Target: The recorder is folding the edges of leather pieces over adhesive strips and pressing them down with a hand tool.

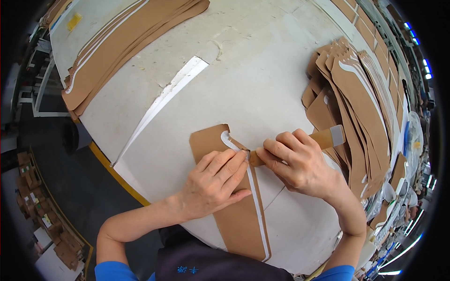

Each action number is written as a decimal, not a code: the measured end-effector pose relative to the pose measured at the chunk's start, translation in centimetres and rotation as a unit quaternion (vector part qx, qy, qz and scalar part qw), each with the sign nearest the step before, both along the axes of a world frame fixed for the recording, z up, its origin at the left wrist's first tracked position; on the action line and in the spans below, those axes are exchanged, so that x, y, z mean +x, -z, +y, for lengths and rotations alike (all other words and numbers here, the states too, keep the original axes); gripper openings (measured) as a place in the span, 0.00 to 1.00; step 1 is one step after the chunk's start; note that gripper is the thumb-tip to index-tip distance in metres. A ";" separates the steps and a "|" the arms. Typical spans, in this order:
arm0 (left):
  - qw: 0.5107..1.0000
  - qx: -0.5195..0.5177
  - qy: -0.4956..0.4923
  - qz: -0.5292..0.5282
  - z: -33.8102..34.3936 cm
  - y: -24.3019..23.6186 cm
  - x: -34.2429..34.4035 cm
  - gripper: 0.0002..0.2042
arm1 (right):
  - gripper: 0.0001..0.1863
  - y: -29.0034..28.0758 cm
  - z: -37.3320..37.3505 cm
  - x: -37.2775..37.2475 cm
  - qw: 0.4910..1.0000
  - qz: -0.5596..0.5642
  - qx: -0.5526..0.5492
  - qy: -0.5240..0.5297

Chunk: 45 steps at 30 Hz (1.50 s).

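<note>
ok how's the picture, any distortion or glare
Head view: strong fisheye bending, with the pale tabletop bowing outward; head view: strip lights blown out at the right; head view: left hand and right hand look reasonably sharp.

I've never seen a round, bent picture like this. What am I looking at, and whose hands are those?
There is no machine at work: these are a person's own bare hands. A wide fisheye camera on their head looks down, so straight edges bend. The left hand lies flat on a brown card-like piece with a white strip along one side. The right hand grips a yellowish-brown tool with a pale end. On the white table, similar brown pieces are piled at right and upper left.
</note>
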<state>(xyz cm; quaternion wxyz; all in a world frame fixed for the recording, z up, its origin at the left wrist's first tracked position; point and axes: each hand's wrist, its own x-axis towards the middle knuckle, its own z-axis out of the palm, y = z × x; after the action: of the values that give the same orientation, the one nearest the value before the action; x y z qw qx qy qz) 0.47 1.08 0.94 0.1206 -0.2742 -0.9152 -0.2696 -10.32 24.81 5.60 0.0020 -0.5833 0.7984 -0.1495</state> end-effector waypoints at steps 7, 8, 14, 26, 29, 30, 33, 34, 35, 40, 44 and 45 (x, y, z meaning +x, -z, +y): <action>1.000 0.007 0.002 -0.004 -0.1 0.1 0.2 0.30 | 0.14 0.4 -0.5 -0.8 1.000 -0.005 -0.010 -0.008; 1.000 0.009 0.002 -0.005 -0.1 0.1 0.2 0.30 | 0.14 0.5 -0.5 -0.9 1.000 -0.005 -0.012 -0.010; 1.000 0.013 0.001 -0.011 0.0 0.2 0.2 0.29 | 0.15 0.2 -0.7 -1.8 0.999 -0.028 0.002 -0.029; 1.000 -0.004 0.009 -0.013 -0.1 0.1 0.4 0.28 | 0.09 0.3 -0.8 -2.0 0.998 -0.037 -0.006 -0.043; 1.000 -0.009 0.012 -0.016 -0.1 0.0 0.4 0.28 | 0.09 0.4 -0.9 -2.4 0.998 -0.033 -0.014 -0.057; 1.000 -0.009 0.015 -0.016 -0.1 0.1 0.4 0.28 | 0.09 0.5 -0.9 -2.5 0.998 -0.033 -0.014 -0.054; 1.000 -0.014 0.017 -0.008 -0.1 0.2 0.5 0.28 | 0.09 0.7 -1.1 -2.7 0.998 -0.027 -0.021 -0.060; 1.000 -0.014 0.010 -0.007 -0.1 0.2 0.6 0.28 | 0.09 0.7 -1.2 -2.9 0.997 -0.025 -0.023 -0.066; 1.000 -0.014 0.004 -0.006 -0.1 0.2 0.6 0.28 | 0.09 0.7 -1.3 -3.0 0.997 -0.023 -0.025 -0.072; 1.000 -0.020 0.010 -0.009 -0.3 0.3 0.6 0.28 | 0.09 1.0 -1.9 -3.7 0.995 -0.021 -0.038 -0.093; 1.000 -0.021 0.010 -0.010 -0.3 0.2 0.5 0.28 | 0.09 1.0 -2.3 -4.1 0.993 -0.006 -0.043 -0.108; 1.000 -0.023 0.012 -0.010 -0.4 0.2 0.5 0.28 | 0.09 1.0 -2.4 -4.2 0.993 -0.006 -0.044 -0.106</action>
<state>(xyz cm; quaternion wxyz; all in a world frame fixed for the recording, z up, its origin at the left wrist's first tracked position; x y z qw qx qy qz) 1.01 0.71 0.72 0.1017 -0.2845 -0.9191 -0.2529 -14.50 22.42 4.61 -0.0030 -0.6636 0.7243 -0.1872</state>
